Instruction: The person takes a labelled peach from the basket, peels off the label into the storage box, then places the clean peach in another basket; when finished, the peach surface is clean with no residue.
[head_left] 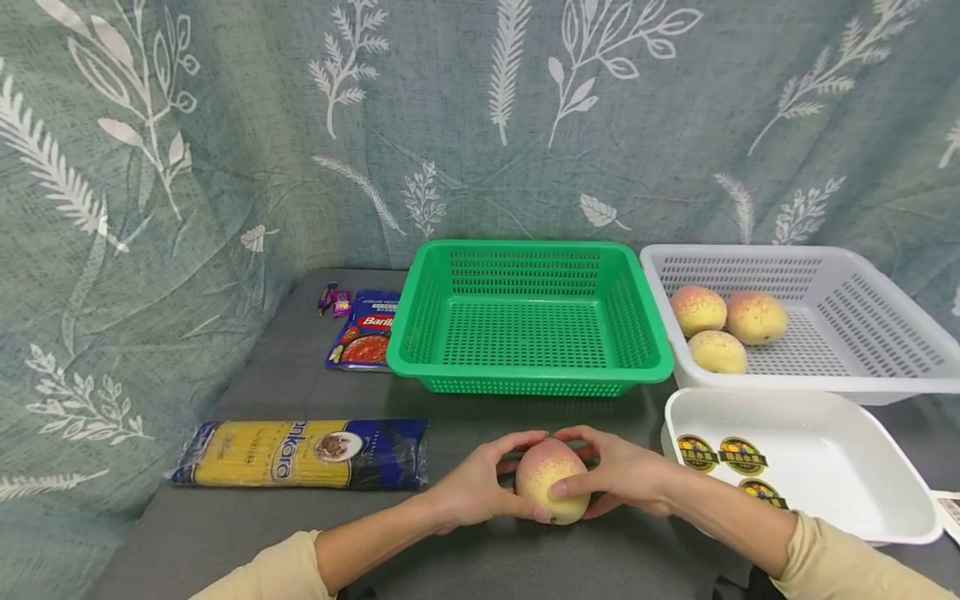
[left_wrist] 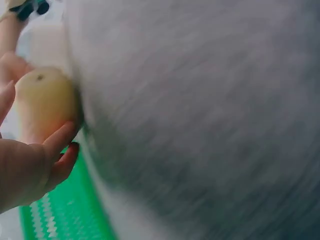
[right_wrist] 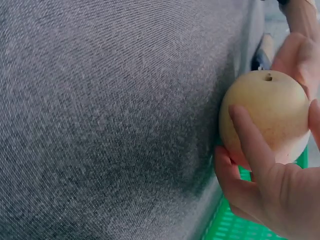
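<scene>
A yellow peach with a red blush [head_left: 543, 468] is held between both hands, low over the dark table in front of the green basket. My left hand [head_left: 480, 482] grips it from the left, thumb across its lower front. From the other side my right hand [head_left: 626, 473] holds it, with the thumb pressed on the front. In the right wrist view the peach [right_wrist: 270, 100] shows its small dark hollow on the end facing up. Fingers of the left hand [left_wrist: 25, 170] curl round the peach [left_wrist: 47, 102] in the left wrist view.
Behind the hands stands a green basket [head_left: 528, 372]. Three peaches lie in a white basket [head_left: 862, 385] at right. Nearer is a white tray [head_left: 840, 475] with round stickers inside. A spaghetti pack [head_left: 300, 454], a blue sauce pouch [head_left: 365, 333] and small purple packets [head_left: 341, 303] lie left.
</scene>
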